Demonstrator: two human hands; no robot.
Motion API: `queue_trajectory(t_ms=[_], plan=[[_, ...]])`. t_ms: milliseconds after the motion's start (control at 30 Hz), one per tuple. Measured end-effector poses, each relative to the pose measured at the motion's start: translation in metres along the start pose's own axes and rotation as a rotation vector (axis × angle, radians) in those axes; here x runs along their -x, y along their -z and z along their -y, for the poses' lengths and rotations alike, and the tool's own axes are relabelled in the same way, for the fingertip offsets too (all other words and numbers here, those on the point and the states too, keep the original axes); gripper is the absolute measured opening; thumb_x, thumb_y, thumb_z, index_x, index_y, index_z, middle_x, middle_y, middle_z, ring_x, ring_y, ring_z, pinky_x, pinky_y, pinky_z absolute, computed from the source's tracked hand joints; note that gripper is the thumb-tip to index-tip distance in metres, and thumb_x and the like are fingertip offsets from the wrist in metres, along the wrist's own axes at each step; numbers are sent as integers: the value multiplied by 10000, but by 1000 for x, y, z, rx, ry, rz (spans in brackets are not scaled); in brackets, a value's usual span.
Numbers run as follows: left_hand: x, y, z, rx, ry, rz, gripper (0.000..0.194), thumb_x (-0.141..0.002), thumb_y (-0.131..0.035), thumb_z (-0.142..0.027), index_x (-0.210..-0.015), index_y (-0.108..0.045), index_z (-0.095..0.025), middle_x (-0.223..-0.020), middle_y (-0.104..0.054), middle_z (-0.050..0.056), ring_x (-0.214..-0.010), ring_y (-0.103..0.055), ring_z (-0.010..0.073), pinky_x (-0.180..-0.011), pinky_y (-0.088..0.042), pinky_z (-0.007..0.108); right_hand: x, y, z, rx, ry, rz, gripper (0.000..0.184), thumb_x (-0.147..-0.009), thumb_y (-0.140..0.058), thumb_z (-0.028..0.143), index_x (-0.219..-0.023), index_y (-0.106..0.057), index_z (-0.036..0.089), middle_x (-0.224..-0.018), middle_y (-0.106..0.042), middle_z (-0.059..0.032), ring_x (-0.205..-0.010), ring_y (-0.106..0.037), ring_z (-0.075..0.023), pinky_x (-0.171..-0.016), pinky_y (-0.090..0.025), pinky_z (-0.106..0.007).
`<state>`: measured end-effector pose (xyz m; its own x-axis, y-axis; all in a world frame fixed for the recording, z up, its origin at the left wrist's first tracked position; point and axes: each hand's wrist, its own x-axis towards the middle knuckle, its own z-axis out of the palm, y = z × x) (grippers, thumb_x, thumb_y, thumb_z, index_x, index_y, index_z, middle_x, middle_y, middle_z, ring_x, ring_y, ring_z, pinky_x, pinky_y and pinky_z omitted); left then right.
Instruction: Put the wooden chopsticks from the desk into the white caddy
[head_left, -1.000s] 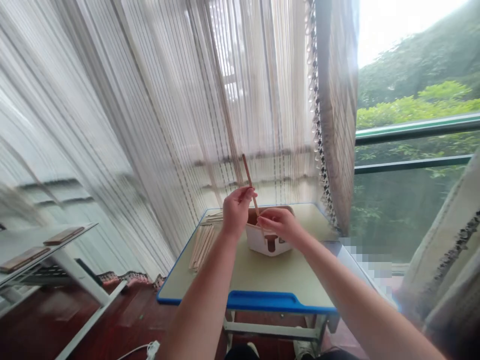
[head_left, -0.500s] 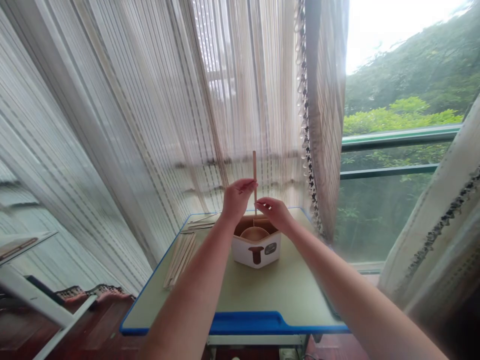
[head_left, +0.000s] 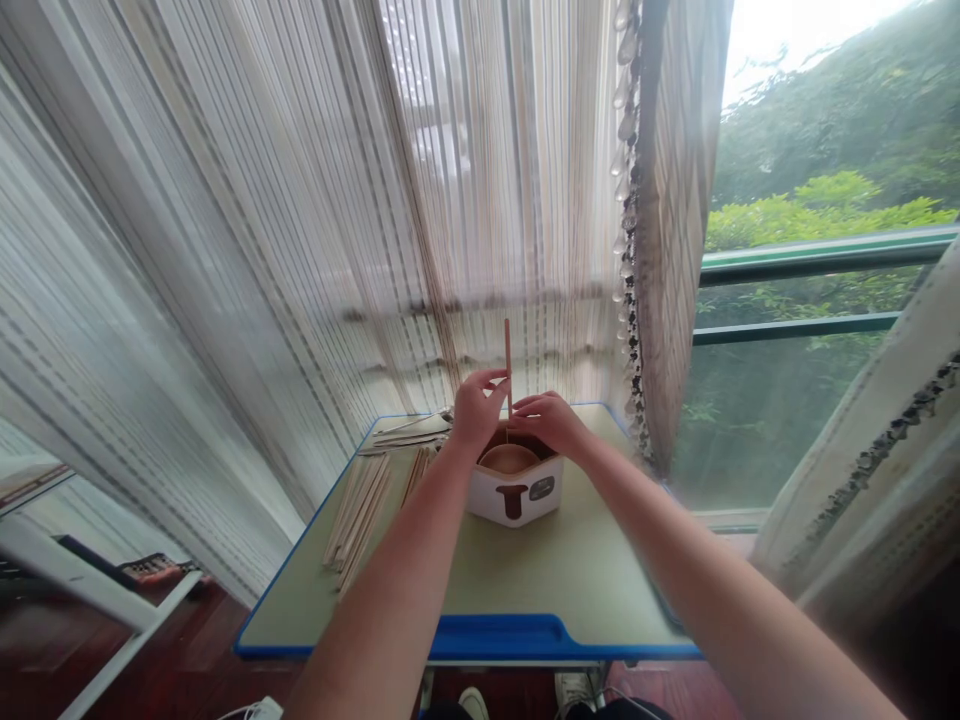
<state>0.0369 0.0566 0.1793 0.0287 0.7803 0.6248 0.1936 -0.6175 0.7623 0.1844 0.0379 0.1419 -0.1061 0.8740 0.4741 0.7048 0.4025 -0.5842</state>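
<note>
So the biggest thing was the striped curtain (head_left: 225, 250) filling the back, same as before. In front of it stood the desk (head_left: 495, 580) with the blue edge, and on that the white box (head_left: 486, 498), brown inside, a round rim showing in its opening. Left of the box lay the bundle of pale sticks (head_left: 358, 515), plus a darker bunch (head_left: 417, 472) that the left forearm (head_left: 397, 590) had been covering half a second earlier. Left hand (head_left: 478, 408) was closed in a pinch around the single stick (head_left: 508, 350). Right hand (head_left: 556, 420) had loosely bent fingers right by the stick's lower part; couldn't tell if they gripped it. The stick was upright over the box, whereas a second ago it leaned, and it sat lower than half a second back. Bottom end was hard to make out.
</note>
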Motion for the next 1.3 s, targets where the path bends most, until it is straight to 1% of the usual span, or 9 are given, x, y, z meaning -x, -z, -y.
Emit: queue_trajectory(t_ms=[167, 367, 533, 633, 800, 933, 1067, 1167, 1300], plan=[[4, -2, 1, -40, -27, -36, 90, -664, -695, -201, -747, -728, -211, -872, -669, 56, -882, -587, 206, -892, -408, 355, 6, -3, 1, -200, -38, -2, 176, -734, -644, 341, -810, -735, 211, -866, -717, -25, -815, -640, -164, -767, -457, -255], [9, 1, 13, -115, 74, -67, 96, -619, -740, -242, -714, -737, -232, -947, -653, 56, -957, -567, 228, -951, -366, 375, 10, -7, -1, -172, -2, 10, 171, -765, -601, 322, -769, -731, 211, -772, -706, -12, -714, -629, -142, -669, -447, -236], [11, 4, 24, -359, 193, 22, 131, -677, -688, -314, -786, -734, -258, -1056, -645, 19, -1013, -548, 221, -958, -358, 375, 9, -6, -4, -151, 26, 25, 166, -765, -604, 326, -778, -734, 224, -776, -706, -11, -715, -627, -143, -656, -441, -237], [14, 5, 27, -412, 223, 56, 153, -701, -660, -322, -815, -732, -250, -1080, -640, 19, -1041, -534, 221, -953, -359, 362, 10, -6, -5, -153, 0, 33, 184, -768, -601, 352, -795, -732, 227, -785, -709, -13, -718, -631, -151, -639, -443, -242], [18, 5, 22, -499, 242, 93, 157, -702, -652, -350, -816, -731, -276, -1123, -626, -1, -1100, -484, 256, -949, -344, 388, 15, -4, -3, -80, -8, -33, 229, -794, -554, 376, -774, -723, 222, -777, -710, -23, -731, -630, -163, -664, -440, -260], [21, 5, 18, -599, 269, 138, 171, -701, -649, -377, -842, -725, -315, -1239, -545, 0, -1201, -374, 309, -977, -289, 448, 20, 4, 1, -77, -73, -93, 257, -816, -507, 378, -796, -708, 217, -810, -709, -21, -781, -629, -169, -701, -437, -267], [24, 5, 19, -638, 292, 186, 189, -714, -641, -388, -875, -716, -323, -1306, -474, 17, -1240, -324, 317, -992, -267, 456, 23, 12, 4, -100, -171, -88, 238, -801, -520, 384, -844, -692, 225, -874, -705, -14, -836, -624, -170, -733, -433, -263], [28, 4, 21, -676, 277, 181, 194, -708, -655, -385, -879, -714, -316, -1315, -471, 27, -1254, -314, 315, -1001, -260, 459, 26, 13, 5, -115, -194, -68, 233, -796, -524, 388, -820, -685, 222, -860, -702, -15, -830, -620, -170, -727, -431, -261], [32, 6, 19, -693, 207, 235, 222, -697, -676, -362, -908, -709, -302, -1298, -507, 44, -1274, -326, 299, -1029, -238, 467, 30, 12, 7, -123, -155, -79, 274, -830, -472, 402, -800, -676, 221, -818, -696, -13, -802, -618, -171, -703, -429, -263]])
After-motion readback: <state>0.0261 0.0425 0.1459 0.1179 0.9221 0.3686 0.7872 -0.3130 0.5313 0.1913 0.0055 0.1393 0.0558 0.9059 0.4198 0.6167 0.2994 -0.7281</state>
